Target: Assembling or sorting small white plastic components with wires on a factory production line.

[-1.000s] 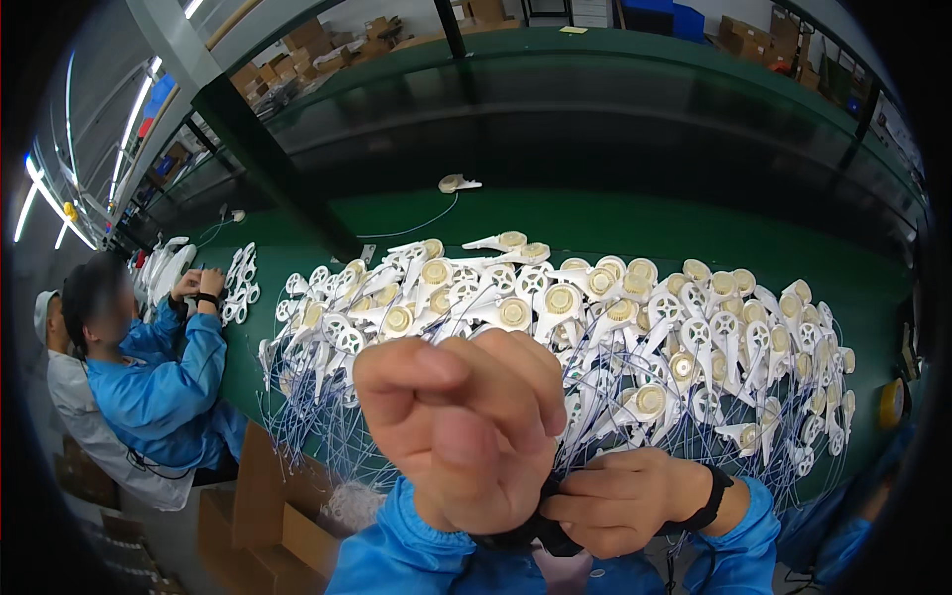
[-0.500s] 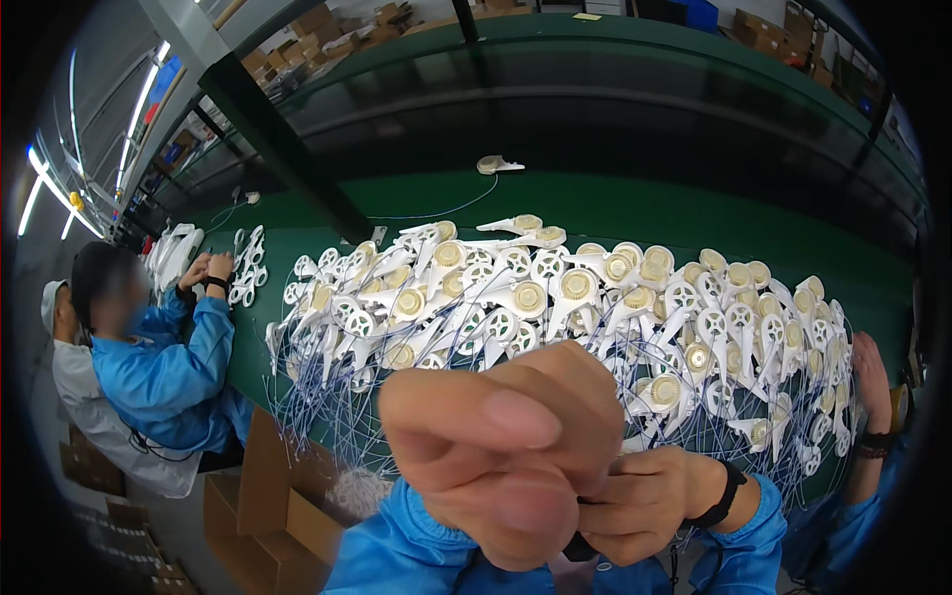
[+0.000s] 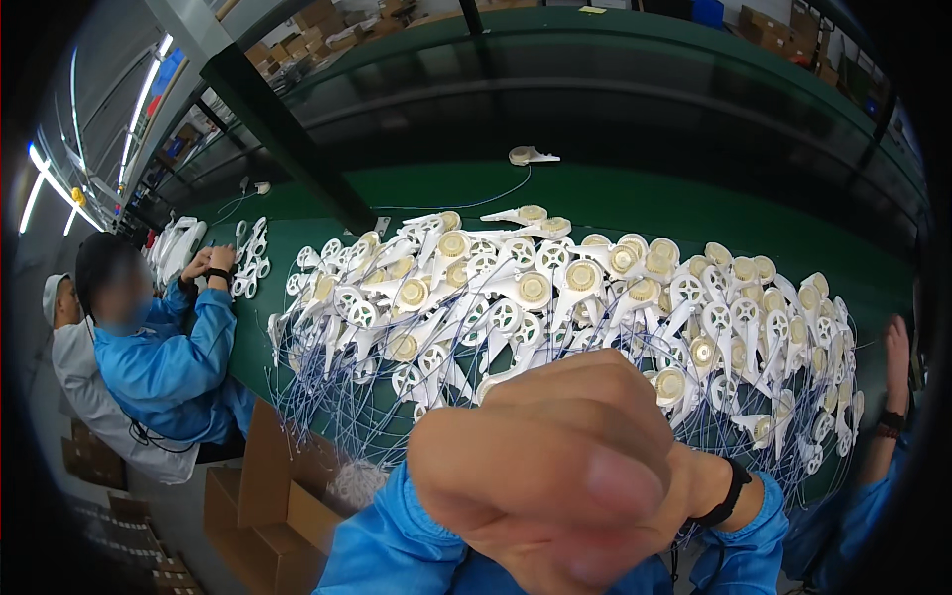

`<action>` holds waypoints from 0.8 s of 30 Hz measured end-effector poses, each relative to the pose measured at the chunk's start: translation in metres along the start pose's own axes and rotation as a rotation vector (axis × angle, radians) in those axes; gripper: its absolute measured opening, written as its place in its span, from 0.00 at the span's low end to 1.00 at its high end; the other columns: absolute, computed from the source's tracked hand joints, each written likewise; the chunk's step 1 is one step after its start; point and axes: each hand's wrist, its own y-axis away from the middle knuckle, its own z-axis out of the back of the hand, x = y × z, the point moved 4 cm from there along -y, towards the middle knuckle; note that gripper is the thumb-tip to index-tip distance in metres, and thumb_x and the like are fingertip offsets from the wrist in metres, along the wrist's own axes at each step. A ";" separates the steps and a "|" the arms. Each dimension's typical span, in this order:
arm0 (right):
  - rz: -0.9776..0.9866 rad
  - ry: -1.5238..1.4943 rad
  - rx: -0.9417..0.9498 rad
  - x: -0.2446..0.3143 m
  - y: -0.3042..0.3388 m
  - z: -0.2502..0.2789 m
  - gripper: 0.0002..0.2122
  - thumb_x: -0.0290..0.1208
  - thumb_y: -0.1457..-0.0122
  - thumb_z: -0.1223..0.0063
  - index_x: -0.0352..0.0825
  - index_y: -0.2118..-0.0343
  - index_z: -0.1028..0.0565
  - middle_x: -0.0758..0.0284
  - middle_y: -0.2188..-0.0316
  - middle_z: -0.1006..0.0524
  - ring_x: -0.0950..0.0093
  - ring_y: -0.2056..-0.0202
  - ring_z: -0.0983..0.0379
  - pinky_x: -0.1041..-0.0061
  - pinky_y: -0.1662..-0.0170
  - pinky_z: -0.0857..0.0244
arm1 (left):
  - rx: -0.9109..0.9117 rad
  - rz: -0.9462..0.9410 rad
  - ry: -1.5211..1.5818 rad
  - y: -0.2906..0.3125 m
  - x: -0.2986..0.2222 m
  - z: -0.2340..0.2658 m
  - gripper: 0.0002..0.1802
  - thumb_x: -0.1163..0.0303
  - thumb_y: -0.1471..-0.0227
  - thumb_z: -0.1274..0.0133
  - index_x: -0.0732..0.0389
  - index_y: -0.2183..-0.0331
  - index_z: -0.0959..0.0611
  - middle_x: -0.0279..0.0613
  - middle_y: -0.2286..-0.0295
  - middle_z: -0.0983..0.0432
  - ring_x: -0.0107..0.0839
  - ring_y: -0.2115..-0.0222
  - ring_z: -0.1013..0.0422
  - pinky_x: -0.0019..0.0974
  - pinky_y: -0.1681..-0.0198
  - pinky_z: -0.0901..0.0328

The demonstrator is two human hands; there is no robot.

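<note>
Close in front of me, my left hand is raised with its fingers curled into a closed shape. Whatever it may hold is hidden. Behind it is my right hand, wearing a black wristband; the left hand covers its fingers, so I cannot see how they are set. Beyond both hands spreads a large pile of white plastic parts, each with a long arm and a round end. Some of the round ends are spoked, others carry cream-coloured discs. Thin bluish cables trail from the pile toward me.
The pile lies on a green table. Farther back is a single white part with its cable. An open cardboard box stands at lower left. Co-workers sit at left, one in a blue jacket; another person's hand shows at right.
My left hand has moved to the right and now hides the right hand's fingers. The other person's hand at the right edge has risen away from the pile. The view has shifted slightly.
</note>
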 end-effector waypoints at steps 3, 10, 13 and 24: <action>0.028 -0.055 0.006 -0.013 -0.002 -0.023 0.08 0.27 0.54 0.43 0.35 0.69 0.23 0.67 0.67 0.23 0.66 0.64 0.26 0.70 0.64 0.30 | -0.360 -0.109 0.021 0.007 0.004 -0.002 0.09 0.71 0.43 0.51 0.59 0.61 0.33 0.33 0.81 0.34 0.24 0.84 0.39 0.30 0.79 0.43; -0.015 -0.009 0.005 -0.008 -0.001 -0.010 0.05 0.27 0.53 0.43 0.35 0.72 0.24 0.66 0.66 0.23 0.67 0.62 0.26 0.69 0.59 0.29 | 0.003 -0.393 0.409 -0.008 0.016 -0.001 0.24 0.63 0.44 0.46 0.66 0.54 0.36 0.42 0.82 0.31 0.29 0.83 0.38 0.35 0.82 0.40; 0.046 0.015 0.026 -0.007 0.000 -0.012 0.03 0.28 0.50 0.46 0.37 0.72 0.25 0.66 0.68 0.24 0.68 0.64 0.27 0.68 0.58 0.29 | -0.068 -0.417 0.367 -0.005 0.010 0.002 0.22 0.63 0.43 0.48 0.65 0.53 0.36 0.42 0.82 0.32 0.30 0.84 0.38 0.34 0.82 0.40; 0.187 0.237 0.097 0.007 0.020 -0.014 0.08 0.31 0.45 0.52 0.45 0.63 0.23 0.72 0.64 0.25 0.72 0.61 0.29 0.72 0.60 0.29 | 0.085 -0.543 0.256 -0.003 -0.007 0.012 0.24 0.56 0.35 0.66 0.55 0.43 0.41 0.36 0.77 0.33 0.31 0.81 0.38 0.36 0.73 0.42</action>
